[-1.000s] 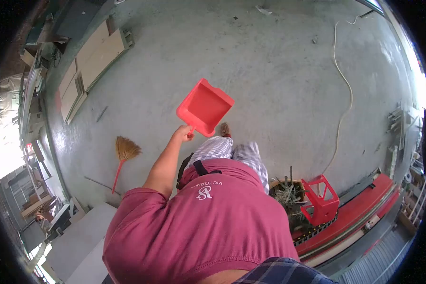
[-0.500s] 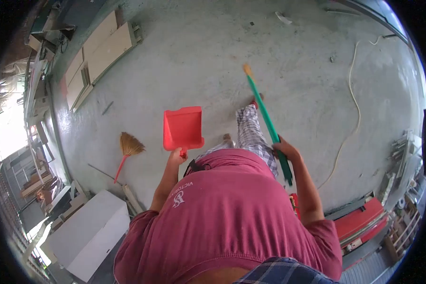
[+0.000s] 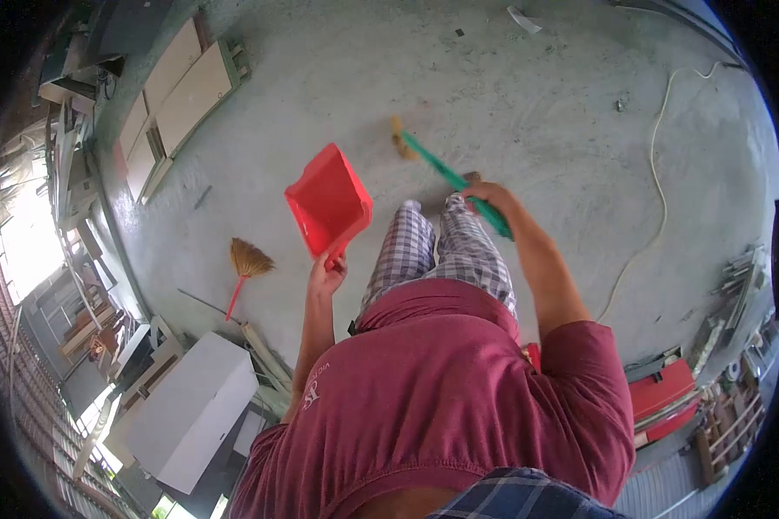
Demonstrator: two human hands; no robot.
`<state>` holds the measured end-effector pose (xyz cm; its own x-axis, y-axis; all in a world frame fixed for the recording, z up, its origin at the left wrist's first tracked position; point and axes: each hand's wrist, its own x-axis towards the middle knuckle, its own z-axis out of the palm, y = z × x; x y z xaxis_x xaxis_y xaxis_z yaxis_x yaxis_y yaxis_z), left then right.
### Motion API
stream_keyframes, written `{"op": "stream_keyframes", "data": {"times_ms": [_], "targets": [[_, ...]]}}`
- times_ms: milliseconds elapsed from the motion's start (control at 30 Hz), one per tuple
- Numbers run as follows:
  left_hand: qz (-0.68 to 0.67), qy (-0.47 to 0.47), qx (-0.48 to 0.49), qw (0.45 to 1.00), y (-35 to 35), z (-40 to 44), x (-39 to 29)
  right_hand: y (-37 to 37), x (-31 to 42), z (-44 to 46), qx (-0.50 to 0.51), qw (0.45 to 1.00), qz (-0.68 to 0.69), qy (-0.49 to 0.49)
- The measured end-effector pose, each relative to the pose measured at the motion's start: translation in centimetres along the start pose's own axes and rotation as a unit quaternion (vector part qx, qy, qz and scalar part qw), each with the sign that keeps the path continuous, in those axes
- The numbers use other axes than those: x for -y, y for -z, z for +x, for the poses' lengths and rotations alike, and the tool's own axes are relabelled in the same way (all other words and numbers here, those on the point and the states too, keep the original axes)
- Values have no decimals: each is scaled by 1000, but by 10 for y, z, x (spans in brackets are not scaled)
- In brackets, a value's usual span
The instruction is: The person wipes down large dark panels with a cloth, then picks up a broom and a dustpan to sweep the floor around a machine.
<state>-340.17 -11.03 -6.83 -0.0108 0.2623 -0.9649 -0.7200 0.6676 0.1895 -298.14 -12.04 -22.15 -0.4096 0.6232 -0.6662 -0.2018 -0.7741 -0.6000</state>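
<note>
My left hand [image 3: 327,275] is closed round the short handle of a red dustpan [image 3: 327,203], which is held above the floor with its open edge pointing up and left. My right hand [image 3: 492,201] grips a green-handled broom [image 3: 441,169]. The broom's tan bristle end [image 3: 402,141] lies ahead, right of the dustpan, and is smeared by motion. A second broom with straw bristles [image 3: 251,258] and a red handle rests on the floor to the left.
Flat boards [image 3: 182,95] lie at the upper left. A large white box [image 3: 195,406] stands at the lower left. A pale hose [image 3: 660,186] runs along the floor at right, near a red bench-like object [image 3: 662,394]. A white scrap [image 3: 524,21] lies far ahead.
My right hand has come into view with the green broom and swung it forward and left. My left hand has tilted the dustpan and moved it slightly left.
</note>
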Motion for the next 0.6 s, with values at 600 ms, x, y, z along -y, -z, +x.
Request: {"op": "stream_keyframes", "data": {"times_ms": [600], "targets": [[10, 70, -21, 997, -104, 105, -98, 46, 149, -68, -192, 972, 73, -115]]}}
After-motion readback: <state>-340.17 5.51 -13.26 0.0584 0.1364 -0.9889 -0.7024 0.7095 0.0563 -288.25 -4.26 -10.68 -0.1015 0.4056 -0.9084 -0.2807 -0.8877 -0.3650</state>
